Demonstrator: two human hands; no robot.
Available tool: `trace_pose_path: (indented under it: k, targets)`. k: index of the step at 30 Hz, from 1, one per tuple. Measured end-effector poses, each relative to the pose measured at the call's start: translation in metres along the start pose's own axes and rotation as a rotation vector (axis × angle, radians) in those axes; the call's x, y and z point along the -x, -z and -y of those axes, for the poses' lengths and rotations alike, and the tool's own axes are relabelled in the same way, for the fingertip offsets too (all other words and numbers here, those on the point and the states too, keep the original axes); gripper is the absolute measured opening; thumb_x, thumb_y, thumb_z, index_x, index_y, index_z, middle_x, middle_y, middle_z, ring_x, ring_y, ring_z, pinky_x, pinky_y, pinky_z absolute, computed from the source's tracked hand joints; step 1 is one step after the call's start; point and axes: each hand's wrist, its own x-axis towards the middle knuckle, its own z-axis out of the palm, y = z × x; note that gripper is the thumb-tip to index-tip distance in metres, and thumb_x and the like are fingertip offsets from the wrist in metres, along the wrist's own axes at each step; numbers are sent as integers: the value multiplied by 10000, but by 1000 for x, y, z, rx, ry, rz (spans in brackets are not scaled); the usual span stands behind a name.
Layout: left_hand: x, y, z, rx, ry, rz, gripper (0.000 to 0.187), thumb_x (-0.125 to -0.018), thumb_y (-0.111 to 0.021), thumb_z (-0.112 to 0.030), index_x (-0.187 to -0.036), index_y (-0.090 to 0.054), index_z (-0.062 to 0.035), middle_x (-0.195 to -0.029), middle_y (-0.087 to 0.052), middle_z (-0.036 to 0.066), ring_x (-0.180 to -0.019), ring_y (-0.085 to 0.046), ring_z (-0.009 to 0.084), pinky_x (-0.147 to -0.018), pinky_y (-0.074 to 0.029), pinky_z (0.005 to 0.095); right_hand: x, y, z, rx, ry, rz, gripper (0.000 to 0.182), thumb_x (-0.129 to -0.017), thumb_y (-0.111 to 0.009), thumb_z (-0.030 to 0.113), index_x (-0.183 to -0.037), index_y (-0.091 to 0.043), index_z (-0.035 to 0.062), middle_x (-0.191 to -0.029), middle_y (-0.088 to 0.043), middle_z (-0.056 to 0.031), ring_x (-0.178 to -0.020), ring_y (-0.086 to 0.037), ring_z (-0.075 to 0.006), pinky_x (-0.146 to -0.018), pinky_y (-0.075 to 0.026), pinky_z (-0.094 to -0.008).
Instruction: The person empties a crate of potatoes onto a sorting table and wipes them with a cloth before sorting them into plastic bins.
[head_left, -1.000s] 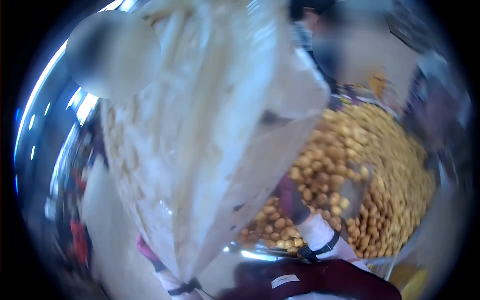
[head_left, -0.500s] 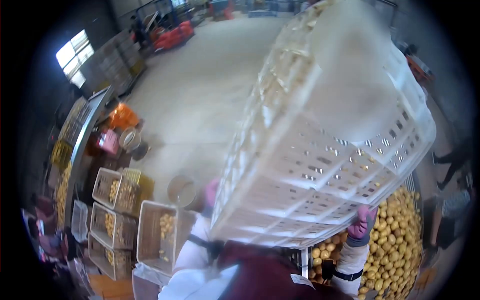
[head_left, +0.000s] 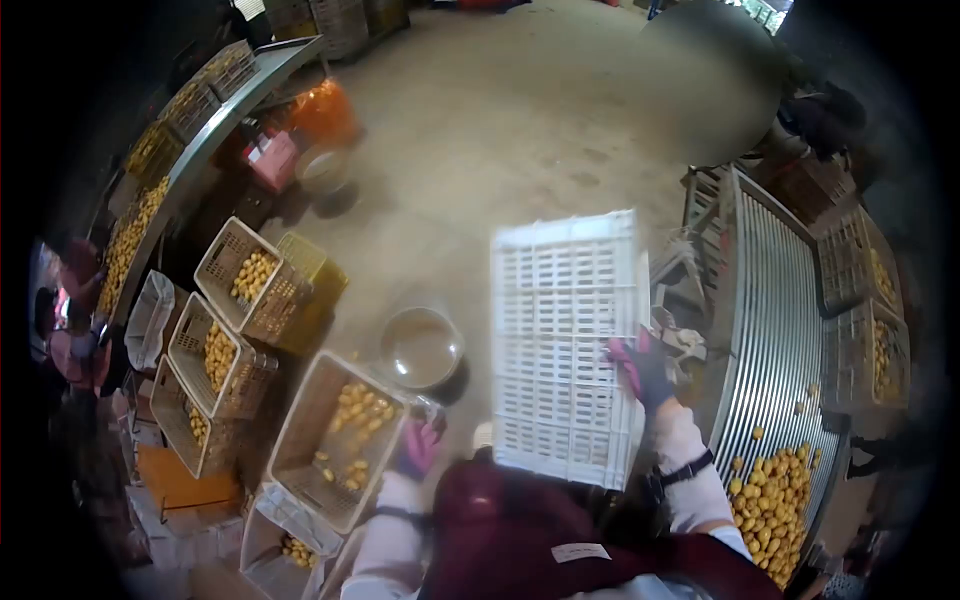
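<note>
A white slatted plastic crate [head_left: 565, 345] is in front of me, a slotted face turned toward me. My right hand [head_left: 645, 368], in a pink and grey glove, grips its right side with the fingers over the edge. My left hand [head_left: 420, 447], gloved the same way, is off the white crate, its fingers apart. It is beside the right rim of a beige crate [head_left: 285, 440] that holds some small, round yellow produce [head_left: 360, 415].
Several more crates [head_left: 232, 290] of yellow produce stand at left, near a round basin [head_left: 422, 348]. At right, a metal roller table [head_left: 770, 330] carries a heap of produce [head_left: 775, 510]. A long sorting table [head_left: 225, 105] runs along the far left, and a person [head_left: 825, 120] is at the upper right.
The white crate has come down from its raised, tilted position close to the camera. My left hand has let go of it, while my right hand still holds it. The view has turned.
</note>
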Motion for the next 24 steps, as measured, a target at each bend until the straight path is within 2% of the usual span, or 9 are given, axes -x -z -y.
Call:
trace_pose_path:
  k: [9, 11, 13, 14, 16, 18, 20, 22, 24]
  targets:
    - [127, 167, -41, 630, -132, -42, 317, -1010, -458, -477, -859, -508, -203, -798, -486, -45, -718, -471, 146, -643, -434, 301, -200, -170, -114, 783, -99, 52, 419, -842, -656, 324, -1153, -635, 44, -1069, -693, -227, -976, -678, -364, -846, -523, -454]
    - [147, 161, -27, 713, -14, -539, 347, -1051, -422, -463, -867, -523, -187, -761, -507, -13, -681, -497, 142, -602, -445, 322, -229, -205, -147, 602, -84, -17, 404, -870, -593, 330, -1157, -636, 49, -1135, -670, -251, -1103, -612, -429, -956, -471, -483]
    - [148, 145, -36, 662, 230, -710, 915, -913, -651, -529, -1598, -121, -236, -1643, -212, 107, -1503, -206, 349, -1218, -185, 569, -239, -231, -131, 578, -42, 163, 349, -900, -541, 258, -1173, -629, 58, -1141, -673, -236, -1110, -619, -404, -971, -471, -464]
    - [141, 137, -39, 623, 291, -709, 893, -920, -635, -523, -1595, -129, -229, -1641, -217, 108, -1499, -214, 346, -1219, -184, 566, -243, -253, -175, 552, 269, 252, 309, -919, -518, 215, -1158, -640, 62, -1097, -684, -218, -1083, -628, -389, -958, -479, -454]
    - [112, 128, -41, 518, 347, -610, 851, -936, -604, -511, -1589, -146, -214, -1635, -227, 110, -1493, -228, 339, -1220, -183, 562, -191, -266, -116, 258, 126, 525, 292, -961, -516, 229, -1163, -634, 54, -1142, -663, -186, -1057, -632, -351, -937, -489, -421]
    - [71, 111, -46, 404, 399, -463, 810, -951, -572, -500, -1582, -162, -200, -1630, -237, 112, -1486, -243, 333, -1221, -181, 557, -142, -275, -153, 382, 611, 536, 292, -1022, -441, 227, -1215, -598, 75, -1118, -669, -188, -1008, -653, -330, -862, -505, -417]
    - [7, 86, -44, 250, 481, -280, 771, -967, -541, -488, -1576, -179, -185, -1625, -246, 114, -1479, -258, 326, -1223, -180, 552, -94, -222, -67, 488, -197, 957, 430, -1031, -450, 344, -1383, -537, 114, -1336, -607, -168, -1182, -611, -318, -1007, -474, -412]
    - [-56, 37, -55, 73, 560, -89, 733, -982, -510, -476, -1570, -195, -171, -1619, -256, 115, -1472, -273, 320, -1224, -178, 547, -42, -195, -155, 524, 147, 720, 408, -1007, -445, 399, -1313, -618, 191, -1225, -682, -138, -1102, -644, -324, -939, -486, -449]
    - [-106, -3, -67, -111, 603, 74, 698, -998, -479, -465, -1564, -212, -156, -1614, -266, 117, -1465, -287, 314, -1225, -177, 543, 25, -128, -128, 616, -210, 512, 432, -979, -494, 397, -1349, -598, 198, -1292, -649, -140, -1185, -600, -349, -1018, -449, -454]
